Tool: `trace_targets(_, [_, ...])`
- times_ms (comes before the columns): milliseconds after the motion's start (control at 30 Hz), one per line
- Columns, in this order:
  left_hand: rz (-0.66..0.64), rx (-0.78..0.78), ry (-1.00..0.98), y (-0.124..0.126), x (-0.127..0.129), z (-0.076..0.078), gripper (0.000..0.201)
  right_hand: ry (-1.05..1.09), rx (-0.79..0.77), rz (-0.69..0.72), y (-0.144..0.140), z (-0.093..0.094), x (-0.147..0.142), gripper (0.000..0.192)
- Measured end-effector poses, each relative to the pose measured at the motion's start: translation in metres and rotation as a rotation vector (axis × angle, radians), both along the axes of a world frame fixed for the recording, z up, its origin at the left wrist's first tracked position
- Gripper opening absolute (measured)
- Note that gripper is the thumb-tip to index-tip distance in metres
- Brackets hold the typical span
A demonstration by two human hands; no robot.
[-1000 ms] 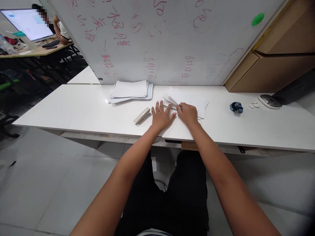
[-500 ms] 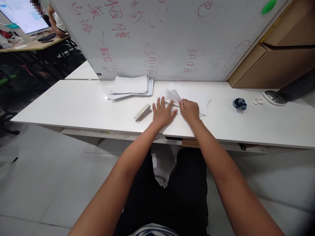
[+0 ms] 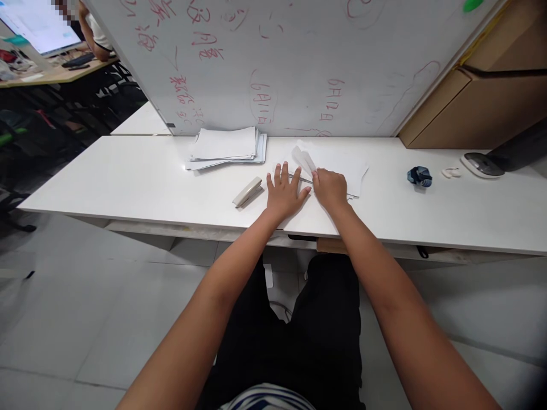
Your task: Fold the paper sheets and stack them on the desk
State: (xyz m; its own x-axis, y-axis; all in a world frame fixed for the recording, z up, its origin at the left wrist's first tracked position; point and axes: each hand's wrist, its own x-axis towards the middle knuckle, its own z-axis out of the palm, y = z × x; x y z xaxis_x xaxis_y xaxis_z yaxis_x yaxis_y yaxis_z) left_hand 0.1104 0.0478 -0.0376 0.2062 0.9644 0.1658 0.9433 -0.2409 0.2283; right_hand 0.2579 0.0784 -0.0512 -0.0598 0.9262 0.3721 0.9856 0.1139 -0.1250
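a big whiteboard [image 3: 299, 62] with red writing stands upright along the far edge of a long white table [image 3: 141, 182]. to the right of the board sit stacked brown cardboard boxes [image 3: 482, 108], with a dark slanted object in front of them at the table's right end. far off at upper left, another person's arm [image 3: 92, 37] rests at a wooden desk beside a lit monitor [image 3: 38, 25].

on the table, a thick stack of white paper [image 3: 226, 147] lies near the board, left of centre. just right of it lies a loose sheaf of white sheets [image 3: 342, 168], slightly fanned, with several upper sheets lifted and curling at the sheaf's left end.

the left hand [image 3: 282, 192] lies flat, palm down, fingers spread apart, pressing the table and the near left corner of the sheaf; it grasps nothing. the right hand [image 3: 330, 188] sits just beside it, nearly touching, fingers curled together on the raised sheets, thumb and fingertips pinching their edge at the sheaf's left end.

a pale stapler [image 3: 248, 192] lies on the table just left of the left hand, apart from it, angled toward the stack. well to the right are a small crumpled blue thing [image 3: 419, 176], then a tiny white item [image 3: 451, 172], then a round grey device [image 3: 482, 164], all well apart from both hands.
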Motion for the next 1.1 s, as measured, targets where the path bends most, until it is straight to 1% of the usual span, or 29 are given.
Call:
trace_targets(167, [-0.06, -0.015, 0.009, 0.002, 0.002, 0.001, 0.066, -0.011, -0.002, -0.006, -0.001, 0.001, -0.001, 0.043])
trace_targets(367, [-0.231, -0.051, 0.03, 0.008, 0.001, 0.001, 0.065, -0.004, 0.016, 0.025, -0.002, 0.002, -0.001, 0.039])
trace_targets(533, [-0.322, -0.055, -0.005, 0.011, -0.001, 0.002, 0.064, 0.005, 0.027, 0.031, -0.003, 0.003, 0.001, 0.037])
trace_targets(733, [-0.374, -0.043, -0.027, 0.009, -0.002, 0.006, 0.071, -0.022, 0.018, 0.013, -0.005, 0.003, 0.0, 0.027])
trace_targets(833, [-0.377, 0.0, -0.013, 0.007, -0.003, 0.009, 0.073, -0.023, 0.001, -0.034, -0.002, 0.004, -0.002, 0.03])
trace_targets(900, [-0.365, 0.04, -0.037, 0.003, -0.005, 0.014, 0.071, -0.012, 0.003, -0.063, -0.004, 0.009, -0.002, 0.034])
trace_targets(967, [-0.346, 0.078, -0.153, -0.009, -0.01, 0.021, 0.064, 0.016, 0.058, -0.051, -0.017, 0.017, -0.003, 0.038])
trace_targets(1000, [-0.329, 0.086, -0.266, -0.019, -0.014, 0.025, 0.06, 0.032, 0.109, -0.024, -0.029, 0.022, -0.003, 0.04])
trace_targets(1033, [-0.293, 0.061, -0.425, -0.031, -0.02, 0.028, 0.056, 0.043, 0.169, 0.024, -0.046, 0.025, -0.004, 0.042])
trace_targets(1067, [-0.227, -0.009, -0.638, -0.046, -0.027, 0.031, 0.057, 0.045, 0.234, 0.085, -0.067, 0.027, -0.007, 0.044])
trace_targets(1100, [-0.156, -0.119, -0.879, -0.063, -0.035, 0.033, 0.062, 0.031, 0.286, 0.162, -0.091, 0.027, -0.01, 0.046])
